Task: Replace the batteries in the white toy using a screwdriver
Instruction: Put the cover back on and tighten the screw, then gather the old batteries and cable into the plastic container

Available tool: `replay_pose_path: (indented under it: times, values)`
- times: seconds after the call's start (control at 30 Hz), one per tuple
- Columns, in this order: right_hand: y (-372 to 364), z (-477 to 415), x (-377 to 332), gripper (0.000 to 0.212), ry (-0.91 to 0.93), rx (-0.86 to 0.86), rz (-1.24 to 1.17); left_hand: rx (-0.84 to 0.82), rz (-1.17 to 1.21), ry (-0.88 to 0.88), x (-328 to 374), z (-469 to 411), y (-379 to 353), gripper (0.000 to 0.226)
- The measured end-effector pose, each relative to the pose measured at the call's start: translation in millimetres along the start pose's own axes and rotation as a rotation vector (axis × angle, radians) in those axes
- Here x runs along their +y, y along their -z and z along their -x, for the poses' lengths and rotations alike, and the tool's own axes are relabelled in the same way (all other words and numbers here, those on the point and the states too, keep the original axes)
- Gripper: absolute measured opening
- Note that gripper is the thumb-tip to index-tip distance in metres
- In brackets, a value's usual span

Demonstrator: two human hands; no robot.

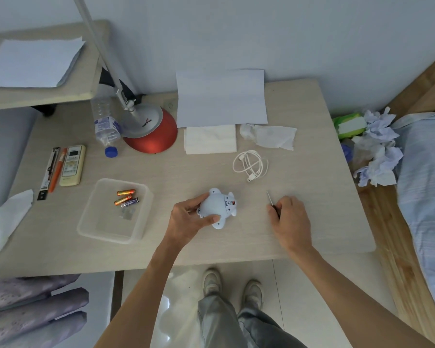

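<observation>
The left hand (190,218) grips the upturned toy (217,207) at the centre of the table (236,238), and the right hand (290,219) curls its fingers round the screwdriver (271,200); a misaligned tip may slip and scar the toy.

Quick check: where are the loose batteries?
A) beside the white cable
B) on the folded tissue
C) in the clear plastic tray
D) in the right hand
C: the three batteries lie inside the clear plastic tray, while the left hand grips the white toy and the right hand holds the screwdriver.
</observation>
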State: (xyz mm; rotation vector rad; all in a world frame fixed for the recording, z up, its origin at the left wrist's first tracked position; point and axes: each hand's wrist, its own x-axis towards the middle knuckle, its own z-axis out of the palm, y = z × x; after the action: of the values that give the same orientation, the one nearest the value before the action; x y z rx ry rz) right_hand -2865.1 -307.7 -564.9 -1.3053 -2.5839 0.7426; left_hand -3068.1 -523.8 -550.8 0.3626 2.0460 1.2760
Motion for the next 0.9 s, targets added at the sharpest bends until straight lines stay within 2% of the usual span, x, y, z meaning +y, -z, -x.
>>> replay_pose_path:
  times: [0.23, 0.3, 0.43, 0.53, 0.6, 0.7, 0.8, 0.9]
  values:
    - [1.2, -4.2, -5.7, 0.031, -0.046, -0.094, 0.051, -0.028, -0.097, 0.057, 18.5, 10.0, 15.1, 0.063]
    - [3.7, -4.7, -6.7, 0.035, -0.077, -0.118, 0.015, -0.005, -0.145, 0.059, 28.2, 7.5, 23.1, 0.067]
    - [15.3, -6.1, -10.0, 0.055, -0.166, -0.186, -0.072, 0.031, -0.205, 0.053, 52.9, 9.2, 35.5, 0.069]
    - [31.1, -15.2, -17.9, 0.076, -0.176, -0.12, -0.092, 0.072, -0.273, 0.036, 58.7, 21.7, 45.8, 0.066]
    - [42.6, -26.1, -28.8, 0.083, -0.158, -0.079, -0.117, 0.112, -0.372, 0.005, 57.9, 34.6, 53.4, 0.069]
    - [54.5, -48.0, -51.4, 0.089, -0.112, -0.08, -0.127, 0.189, -0.654, -0.146, 55.5, 54.3, 60.7, 0.08]
    - [53.8, -71.5, -75.6, 0.092, -0.028, -0.172, -0.056, 0.27, -0.914, -0.281, 62.7, 67.7, 64.1, 0.087]
    - [45.4, -93.2, -93.6, 0.092, 0.047, -0.281, 0.062, 0.327, -1.029, -0.327, 75.5, 76.5, 70.2, 0.092]
